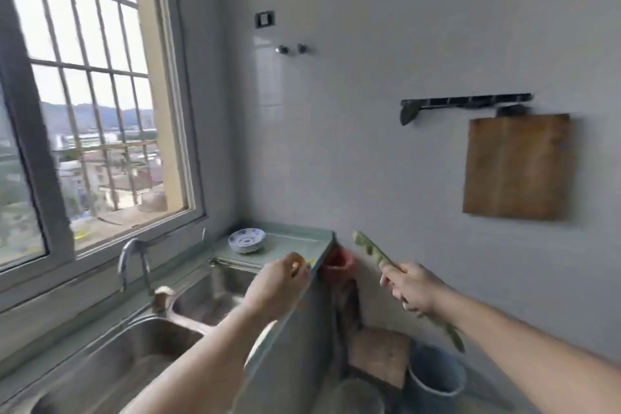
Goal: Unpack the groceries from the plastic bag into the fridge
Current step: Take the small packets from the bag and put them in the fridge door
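Note:
My right hand [411,286] grips a long green vegetable stalk [369,249] that sticks up to the left and trails down past my wrist. My left hand [279,282] is raised over the counter's end with its fingers curled round something small and yellowish [299,265]; the blur hides what it is. Neither the plastic bag nor the fridge is in view.
A double steel sink [111,356] with a tap [129,259] lies at lower left under a barred window. A blue-patterned bowl [247,240] sits on the green counter [295,245]. A red bag [337,267] hangs beside the counter. A blue bucket [437,376] stands on the floor; a wooden board [515,166] hangs on the wall.

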The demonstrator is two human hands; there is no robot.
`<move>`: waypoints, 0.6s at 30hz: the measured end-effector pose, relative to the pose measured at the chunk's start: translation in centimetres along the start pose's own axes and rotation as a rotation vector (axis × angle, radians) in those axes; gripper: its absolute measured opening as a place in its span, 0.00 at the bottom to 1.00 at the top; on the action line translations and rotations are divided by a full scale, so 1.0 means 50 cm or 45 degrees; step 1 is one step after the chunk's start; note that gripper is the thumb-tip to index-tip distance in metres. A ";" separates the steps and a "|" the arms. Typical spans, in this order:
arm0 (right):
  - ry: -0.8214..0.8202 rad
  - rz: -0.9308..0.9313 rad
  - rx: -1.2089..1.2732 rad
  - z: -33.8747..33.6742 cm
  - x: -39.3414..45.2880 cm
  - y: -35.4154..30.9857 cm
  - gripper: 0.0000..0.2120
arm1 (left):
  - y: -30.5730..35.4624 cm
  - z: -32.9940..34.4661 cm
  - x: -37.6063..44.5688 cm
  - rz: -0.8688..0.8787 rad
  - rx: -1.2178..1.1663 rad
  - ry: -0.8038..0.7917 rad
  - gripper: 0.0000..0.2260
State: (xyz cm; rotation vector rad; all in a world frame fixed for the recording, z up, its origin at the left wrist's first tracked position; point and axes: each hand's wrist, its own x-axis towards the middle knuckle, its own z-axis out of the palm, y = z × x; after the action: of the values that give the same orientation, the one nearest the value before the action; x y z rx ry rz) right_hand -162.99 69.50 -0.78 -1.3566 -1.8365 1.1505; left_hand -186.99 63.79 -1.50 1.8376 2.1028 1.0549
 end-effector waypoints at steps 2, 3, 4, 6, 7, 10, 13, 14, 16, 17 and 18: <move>0.164 0.077 0.001 -0.146 -0.047 0.068 0.17 | 0.138 0.096 0.023 0.157 -0.042 -0.095 0.12; 0.241 0.110 -0.001 -0.211 -0.069 0.098 0.17 | 0.205 0.139 0.031 0.231 -0.057 -0.149 0.12; 0.314 0.140 -0.001 -0.272 -0.094 0.126 0.17 | 0.270 0.181 0.038 0.309 -0.071 -0.204 0.11; 0.454 0.184 0.032 -0.377 -0.143 0.171 0.16 | 0.391 0.253 0.047 0.443 -0.084 -0.296 0.11; 0.518 0.201 0.063 -0.423 -0.167 0.191 0.16 | 0.446 0.287 0.051 0.494 -0.091 -0.338 0.11; 0.699 0.257 0.094 -0.551 -0.238 0.261 0.16 | 0.607 0.395 0.058 0.660 -0.151 -0.445 0.10; 0.897 0.330 0.019 -0.659 -0.294 0.330 0.16 | 0.737 0.501 0.064 0.792 -0.250 -0.589 0.10; 0.988 0.346 -0.047 -0.694 -0.308 0.353 0.17 | 0.775 0.537 0.071 0.829 -0.280 -0.631 0.09; 1.166 0.373 -0.160 -0.761 -0.331 0.396 0.18 | 0.844 0.611 0.088 0.897 -0.348 -0.696 0.08; 1.240 0.392 -0.180 -0.793 -0.340 0.413 0.19 | 0.879 0.646 0.098 0.932 -0.388 -0.725 0.07; 1.306 0.413 -0.184 -0.826 -0.349 0.427 0.18 | 0.912 0.681 0.109 0.970 -0.417 -0.752 0.07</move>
State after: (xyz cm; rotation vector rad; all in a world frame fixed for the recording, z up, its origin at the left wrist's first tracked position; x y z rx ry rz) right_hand -113.36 67.77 0.12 -1.8810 -0.9742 0.2884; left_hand -133.03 82.29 2.00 2.4133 0.8569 0.7486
